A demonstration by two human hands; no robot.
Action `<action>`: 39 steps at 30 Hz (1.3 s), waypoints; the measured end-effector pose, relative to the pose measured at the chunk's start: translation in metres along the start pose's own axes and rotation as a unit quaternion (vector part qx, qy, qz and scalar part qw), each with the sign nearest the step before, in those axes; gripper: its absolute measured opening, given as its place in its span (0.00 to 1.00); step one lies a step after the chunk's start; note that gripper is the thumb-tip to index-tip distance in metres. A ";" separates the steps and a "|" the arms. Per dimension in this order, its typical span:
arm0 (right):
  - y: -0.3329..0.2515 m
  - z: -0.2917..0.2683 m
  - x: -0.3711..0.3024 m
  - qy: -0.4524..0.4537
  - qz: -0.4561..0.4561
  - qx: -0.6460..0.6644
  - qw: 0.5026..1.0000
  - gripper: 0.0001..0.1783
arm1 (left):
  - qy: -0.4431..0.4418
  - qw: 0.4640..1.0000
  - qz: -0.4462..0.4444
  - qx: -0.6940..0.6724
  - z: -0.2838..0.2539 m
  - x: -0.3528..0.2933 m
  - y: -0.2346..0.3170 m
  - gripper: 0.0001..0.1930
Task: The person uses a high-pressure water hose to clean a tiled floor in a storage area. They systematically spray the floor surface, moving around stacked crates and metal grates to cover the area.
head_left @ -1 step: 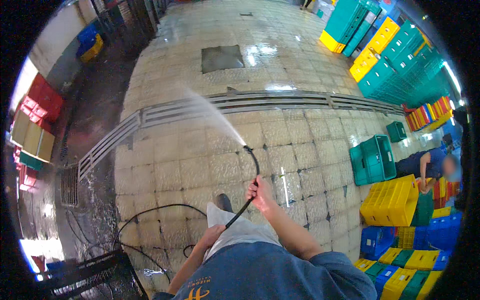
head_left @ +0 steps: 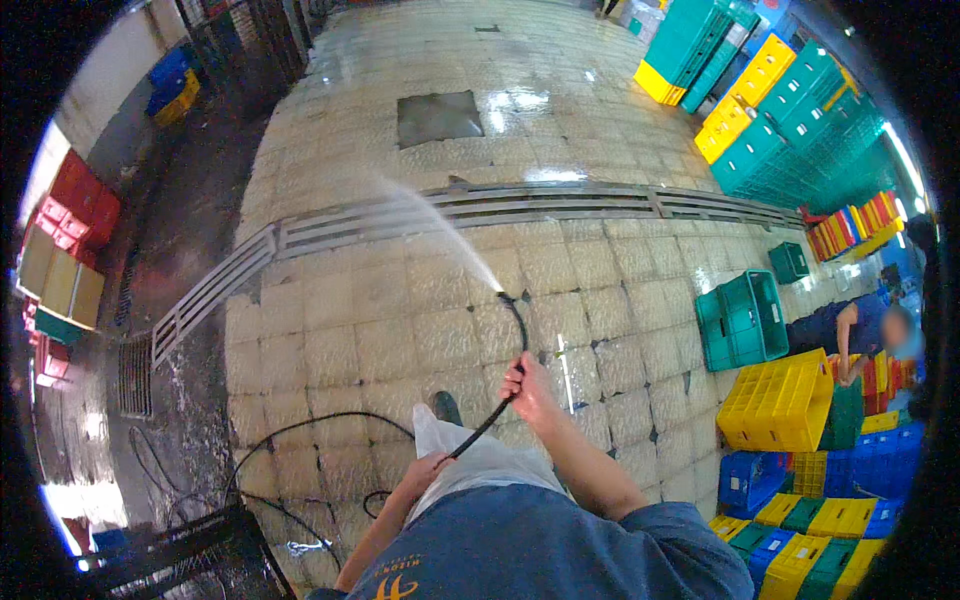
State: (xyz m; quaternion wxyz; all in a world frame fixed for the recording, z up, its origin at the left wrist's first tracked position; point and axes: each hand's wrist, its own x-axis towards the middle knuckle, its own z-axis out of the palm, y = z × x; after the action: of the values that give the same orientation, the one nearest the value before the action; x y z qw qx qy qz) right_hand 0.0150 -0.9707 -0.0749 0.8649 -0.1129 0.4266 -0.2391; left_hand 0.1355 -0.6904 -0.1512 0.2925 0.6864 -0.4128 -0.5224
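Note:
A black hose runs in front of my body, and both my hands are closed round it. My right hand grips it farther forward, below the curved free end. My left hand holds it lower, close against a whitish apron. From the hose tip a white water jet shoots forward and left, over the slatted metal drain grating. Behind my left hand the hose loops across the wet tiled floor. My dark boot shows just ahead of the apron.
Green crates and a tipped yellow crate stand at the right, where a person bends among stacked crates. Tall crate stacks rise at the far right. A black crate sits near left. Red crates line the left side.
The hose tip and my right hand have shifted slightly right. The water jet still sprays forward and left, with a slightly different curve. Both hands keep their grip.

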 end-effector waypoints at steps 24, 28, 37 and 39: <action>-0.468 -0.268 0.084 0.449 -0.269 0.124 0.843 0.13 | -0.132 0.990 0.031 0.041 -0.095 0.260 0.161 0.15; -0.552 -0.312 0.125 0.439 -0.211 0.039 0.872 0.11 | -0.138 0.983 0.081 0.088 -0.077 0.323 0.256 0.18; -0.688 -0.394 0.222 0.429 -0.149 -0.051 0.890 0.11 | -0.145 0.980 0.083 0.107 -0.023 0.429 0.396 0.18; -0.703 -0.400 0.243 0.443 -0.141 -0.095 0.880 0.11 | -0.150 0.981 0.061 0.108 -0.016 0.443 0.408 0.18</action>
State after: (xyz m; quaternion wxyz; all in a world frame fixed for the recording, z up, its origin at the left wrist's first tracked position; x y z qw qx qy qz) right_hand -0.3984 -1.6954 -0.2044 0.5276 -0.1357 0.7657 -0.3421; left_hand 0.0950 -1.2761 -0.0176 0.1829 0.6010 -0.5473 -0.5531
